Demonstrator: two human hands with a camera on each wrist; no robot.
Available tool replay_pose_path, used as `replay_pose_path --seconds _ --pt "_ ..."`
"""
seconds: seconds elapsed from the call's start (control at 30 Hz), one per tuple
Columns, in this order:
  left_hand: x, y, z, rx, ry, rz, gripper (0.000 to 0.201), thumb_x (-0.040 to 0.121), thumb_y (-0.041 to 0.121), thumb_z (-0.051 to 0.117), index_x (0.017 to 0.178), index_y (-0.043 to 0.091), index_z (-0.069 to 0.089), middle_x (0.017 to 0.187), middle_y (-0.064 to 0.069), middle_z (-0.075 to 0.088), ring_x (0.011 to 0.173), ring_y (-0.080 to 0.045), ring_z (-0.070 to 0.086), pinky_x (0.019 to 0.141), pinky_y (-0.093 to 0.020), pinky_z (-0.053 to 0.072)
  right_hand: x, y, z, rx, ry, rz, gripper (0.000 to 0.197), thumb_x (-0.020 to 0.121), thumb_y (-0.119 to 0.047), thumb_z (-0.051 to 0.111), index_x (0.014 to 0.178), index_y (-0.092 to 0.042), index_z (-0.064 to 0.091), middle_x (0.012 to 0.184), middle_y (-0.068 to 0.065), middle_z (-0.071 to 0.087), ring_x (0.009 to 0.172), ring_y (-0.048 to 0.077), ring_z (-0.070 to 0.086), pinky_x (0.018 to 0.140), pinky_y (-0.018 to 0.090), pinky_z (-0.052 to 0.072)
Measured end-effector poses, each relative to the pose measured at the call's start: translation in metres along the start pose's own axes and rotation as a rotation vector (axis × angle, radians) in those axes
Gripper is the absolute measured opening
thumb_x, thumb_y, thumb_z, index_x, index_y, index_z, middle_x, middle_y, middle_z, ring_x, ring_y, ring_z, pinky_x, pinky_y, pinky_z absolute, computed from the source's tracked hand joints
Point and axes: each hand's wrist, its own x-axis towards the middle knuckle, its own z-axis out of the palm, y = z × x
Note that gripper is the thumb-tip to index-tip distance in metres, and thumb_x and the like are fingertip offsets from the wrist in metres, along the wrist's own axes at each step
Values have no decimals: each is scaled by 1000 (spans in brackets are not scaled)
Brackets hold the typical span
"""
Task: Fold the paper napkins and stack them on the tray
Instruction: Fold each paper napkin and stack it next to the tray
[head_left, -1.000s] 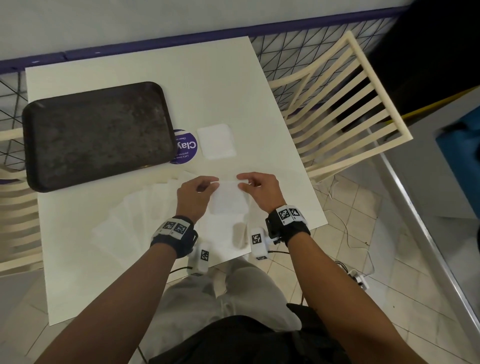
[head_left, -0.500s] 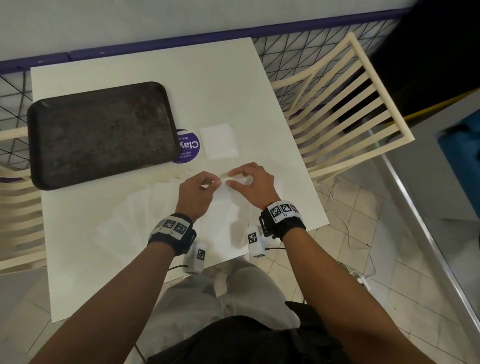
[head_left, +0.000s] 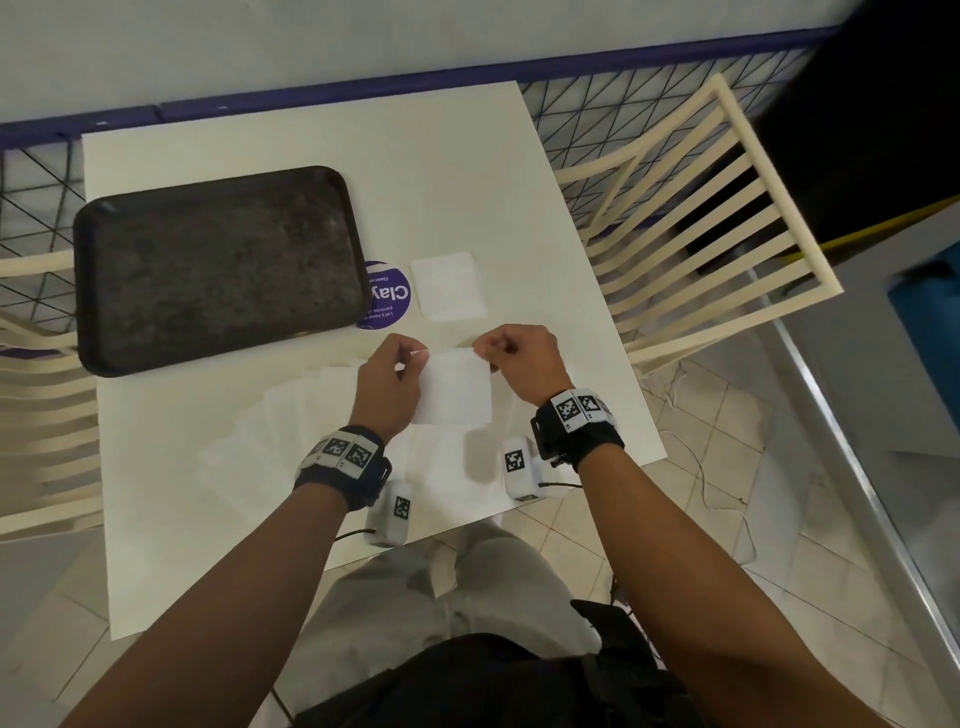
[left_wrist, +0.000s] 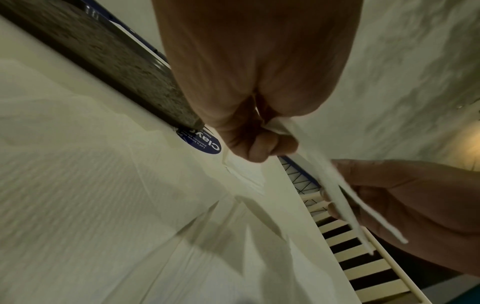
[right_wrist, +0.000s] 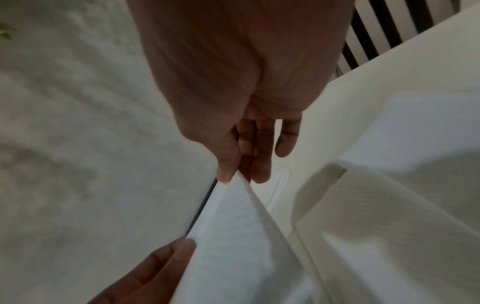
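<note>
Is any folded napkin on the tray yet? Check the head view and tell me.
No. The tray holds no napkin; one folded napkin lies on the table beside it.

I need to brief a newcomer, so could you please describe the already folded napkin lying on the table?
Start at the dark tray on the white table. Just right of it is a round purple sticker, and the folded napkin lies right of that. Unlike the fanned-out napkins nearer the person, it is a small square lying alone.
</note>
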Motion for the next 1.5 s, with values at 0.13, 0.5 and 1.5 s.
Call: replay_pose_path --seconds 0.13,0.5,1.5 --pt "2 2 3 -25 35 -24 8 104 17 56 106 13 62 102 5 66 93 -11 58 79 -17 43 0 2 6 68 50 36 3 89 -16 74 91 -17 76 74 3 72 63 12 68 68 20 52" --pt "17 9 2 -70 89 -101 15 106 24 54 114 14 61 106 0 64 95 -16 58 80 -19 47 14 11 14 -85 -90 164 13 86 -24 71 95 -14 70 71 0 72 75 13 65 88 40 57" --pt "4 -37 33 223 -268 -320 13 93 32 72 93 19 69 91 6 69 90 -16 62 83 -28 49 135 21 11 -254 96 149 21 92 -25 67 112 -19 71 113 8 61 88 14 55 85 21 42"
